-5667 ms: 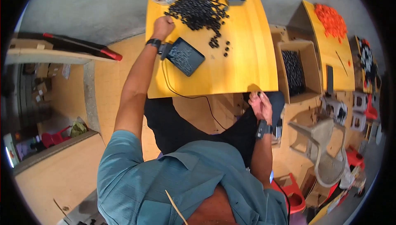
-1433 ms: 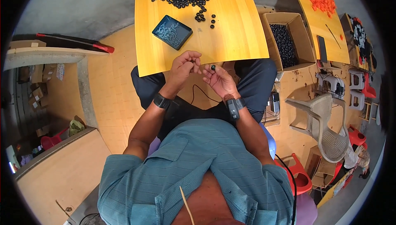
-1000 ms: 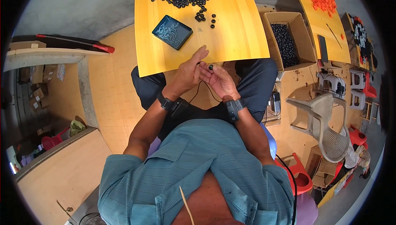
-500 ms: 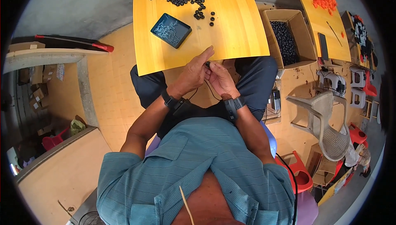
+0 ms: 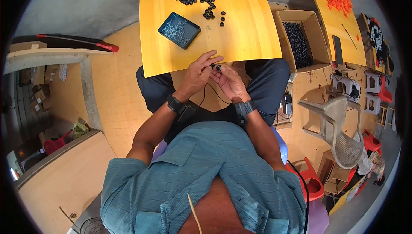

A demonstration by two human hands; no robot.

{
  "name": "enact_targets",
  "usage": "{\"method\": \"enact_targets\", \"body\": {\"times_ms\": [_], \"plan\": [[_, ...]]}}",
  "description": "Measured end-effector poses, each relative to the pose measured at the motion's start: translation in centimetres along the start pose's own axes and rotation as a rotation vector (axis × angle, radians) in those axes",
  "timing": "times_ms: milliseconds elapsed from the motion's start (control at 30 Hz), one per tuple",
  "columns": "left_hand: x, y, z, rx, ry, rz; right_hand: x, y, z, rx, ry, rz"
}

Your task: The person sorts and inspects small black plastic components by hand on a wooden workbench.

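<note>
- Fingers (image 5: 209, 54) on the left hand (image 5: 197, 74) bug me: half curled, a couple poking rightward, and I can't tell if they've got the dark bit (image 5: 213, 65) at their tips. If they're only brushing it, it could slip.

- Yeah, and the right hand (image 5: 232, 83) has a small black part (image 5: 218, 67) in a nearly closed thumb-and-fingertip pinch. Tiny thing, held right by the near edge of the yellow surface (image 5: 246, 28), so one fumble could land it on the floor (image 5: 113, 88).

- How about the pose?

- Left forearm runs up and inward, back of the hand showing, wristband (image 5: 174, 104) on. Black tray (image 5: 193, 39) sits farther forward, not touched. Right forearm leans up and left, palm partly up. Fingertips of both hands nearly meet around the small black part.
</note>
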State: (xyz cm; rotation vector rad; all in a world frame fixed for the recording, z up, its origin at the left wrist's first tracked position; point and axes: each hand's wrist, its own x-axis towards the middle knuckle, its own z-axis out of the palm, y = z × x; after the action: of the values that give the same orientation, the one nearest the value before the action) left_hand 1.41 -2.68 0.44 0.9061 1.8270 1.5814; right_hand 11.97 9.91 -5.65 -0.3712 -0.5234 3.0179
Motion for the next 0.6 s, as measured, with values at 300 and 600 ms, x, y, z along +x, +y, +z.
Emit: {"method": "enact_targets", "body": {"times_ms": [300, 600], "plan": [[0.1, -0.2, -0.3, -0.105, 0.026, -0.11, -0.2, -0.3, 0.2, 0.019, 0.019, -0.007], [0.4, 1.0, -0.7, 0.73, -0.086, 0.199, -0.1, -0.9, 0.3, -0.175, 0.088, 0.019]]}}
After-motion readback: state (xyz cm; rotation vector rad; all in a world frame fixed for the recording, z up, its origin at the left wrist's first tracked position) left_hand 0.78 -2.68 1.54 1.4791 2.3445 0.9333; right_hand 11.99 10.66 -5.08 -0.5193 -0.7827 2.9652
